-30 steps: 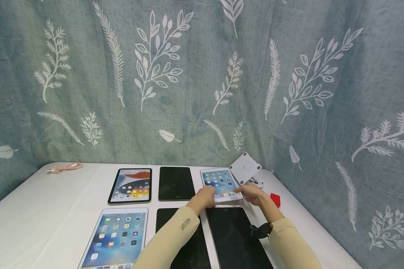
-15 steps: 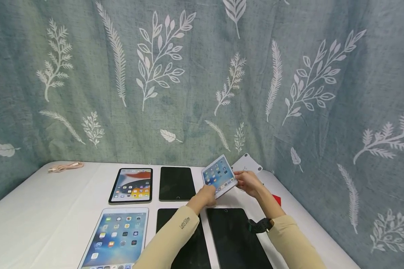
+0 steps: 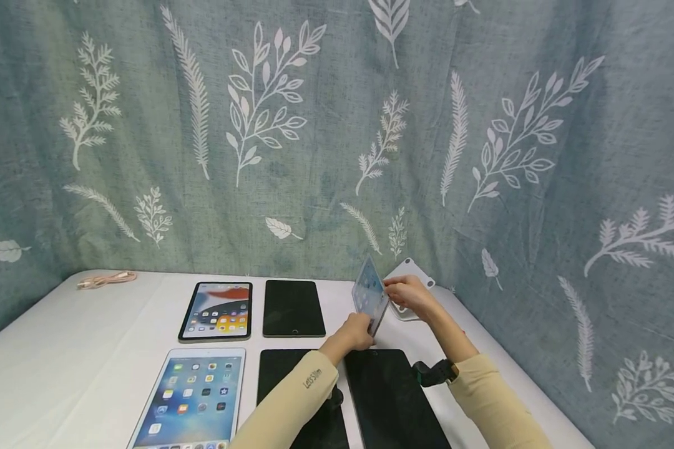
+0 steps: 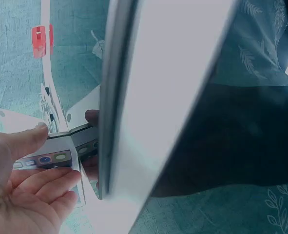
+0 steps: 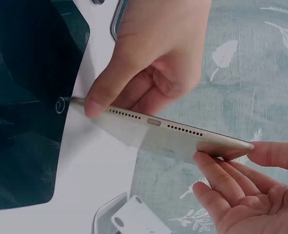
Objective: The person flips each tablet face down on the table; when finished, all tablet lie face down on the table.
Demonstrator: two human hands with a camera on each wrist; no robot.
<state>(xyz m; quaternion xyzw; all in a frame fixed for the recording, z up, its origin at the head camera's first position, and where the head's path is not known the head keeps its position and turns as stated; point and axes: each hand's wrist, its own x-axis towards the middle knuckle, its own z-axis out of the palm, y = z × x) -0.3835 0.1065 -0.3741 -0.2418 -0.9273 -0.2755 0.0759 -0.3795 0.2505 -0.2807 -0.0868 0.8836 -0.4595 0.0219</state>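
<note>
Both hands hold a small white tablet [image 3: 369, 290], turned steeply on edge with its lit screen seen at a slant in the head view. My left hand [image 3: 352, 332] grips its near lower corner. At the far right edge, my right hand [image 3: 411, 294] pinches it between thumb and fingers. The right wrist view shows the tablet's slim edge [image 5: 154, 122] with port and speaker holes, the left hand [image 5: 153, 53] above and the right hand [image 5: 241, 190] below right. Beyond the right hand is a white stand [image 3: 411, 269] with round pads, partly hidden.
Left of the hands lie a lit tablet [image 3: 216, 312], a black tablet [image 3: 293, 308] and a larger lit tablet [image 3: 188, 396]. Two dark tablets lie under the forearms, one being the right one [image 3: 395, 399]. A coiled cable [image 3: 107, 280] sits far left. A red object [image 4: 42, 41] shows in the left wrist view.
The white tablet has been lifted from lying nearly flat and turned up on edge, its screen swinging away from view. The right hand has risen with it; the left hand has shifted slightly right.
</note>
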